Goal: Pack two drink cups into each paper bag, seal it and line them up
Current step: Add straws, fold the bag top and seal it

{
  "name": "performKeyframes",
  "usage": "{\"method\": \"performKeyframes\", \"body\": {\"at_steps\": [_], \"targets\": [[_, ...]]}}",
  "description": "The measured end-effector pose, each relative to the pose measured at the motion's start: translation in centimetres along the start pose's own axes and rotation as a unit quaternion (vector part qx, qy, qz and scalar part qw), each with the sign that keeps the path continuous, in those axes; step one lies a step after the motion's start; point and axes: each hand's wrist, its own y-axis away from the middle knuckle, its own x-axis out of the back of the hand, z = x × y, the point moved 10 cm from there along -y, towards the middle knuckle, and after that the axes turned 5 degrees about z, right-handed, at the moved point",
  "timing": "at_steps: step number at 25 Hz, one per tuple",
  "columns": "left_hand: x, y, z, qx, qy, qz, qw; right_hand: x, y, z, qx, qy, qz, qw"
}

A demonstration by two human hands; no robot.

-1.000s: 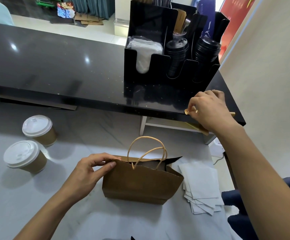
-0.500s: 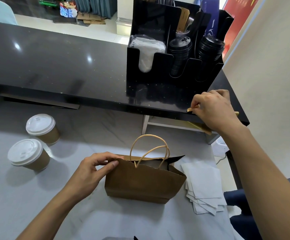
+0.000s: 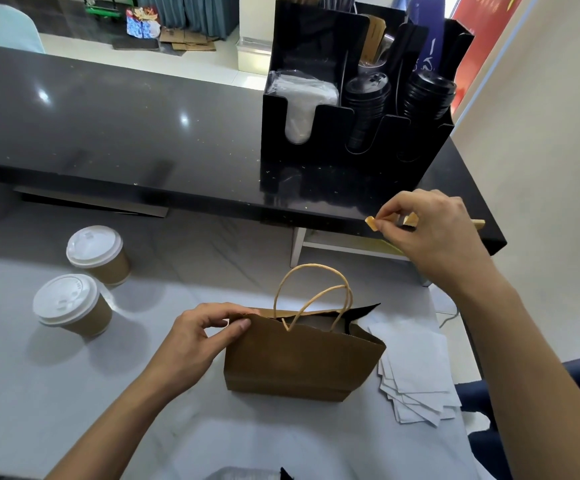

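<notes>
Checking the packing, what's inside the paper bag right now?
The bag stands with its mouth partly open, the left hand pinching its rim. Only dark interior shows; the front wall hides any contents. Two lidded cups stand outside, to its left.

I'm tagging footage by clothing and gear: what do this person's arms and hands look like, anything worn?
Both the left hand and right hand are bare: no gloves, rings, watch or wristbands visible. Both forearms are uncovered all the way to the frame edge, so no sleeves show. No markings can be seen on either.
</notes>
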Motion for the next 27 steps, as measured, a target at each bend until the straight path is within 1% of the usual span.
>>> {"method": "performKeyframes", "body": {"at_steps": [3, 5, 9, 12, 15, 19, 21, 23, 25, 27], "targets": [[0.0, 0.2, 0.2, 0.001, -0.001, 0.001, 1.000, 0.6, 2.1, -1.1, -0.021, -0.045, 0.005, 0.999], [0.0, 0.3, 0.4, 0.000, -0.005, 0.006, 1.000, 1.4, 3.3, -1.7, -0.032, -0.074, 0.023, 0.996], [0.0, 0.5, 0.9, -0.011, -0.009, 0.016, 1.000, 3.4, 6.3, -3.0, -0.044, -0.104, 0.093, 0.989], [0.0, 0.6, 1.2, -0.022, -0.025, 0.023, 0.999, 4.4, 9.6, -4.4, -0.048, -0.096, 0.162, 0.981], [-0.1, 0.8, 1.9, -0.042, -0.042, 0.031, 0.998, 5.3, 12.0, -6.6, -0.020, -0.067, 0.227, 0.971], [-0.5, 1.1, 2.6, -0.071, -0.043, 0.024, 0.996, 5.9, 14.1, -11.7, 0.059, -0.049, 0.282, 0.956], [-0.6, 1.2, 2.9, -0.080, -0.012, 0.024, 0.996, 4.9, 15.5, -14.2, 0.090, -0.064, 0.280, 0.954], [-0.6, 1.4, 3.1, -0.082, 0.011, 0.028, 0.996, 3.1, 17.0, -16.1, 0.115, -0.069, 0.259, 0.957], [-0.6, 1.6, 3.4, -0.087, 0.029, 0.028, 0.995, 0.7, 18.0, -17.4, 0.136, -0.047, 0.221, 0.965], [-0.3, 1.8, 3.5, -0.089, 0.041, 0.035, 0.995, -1.9, 18.3, -17.7, 0.138, -0.009, 0.177, 0.974]]}}
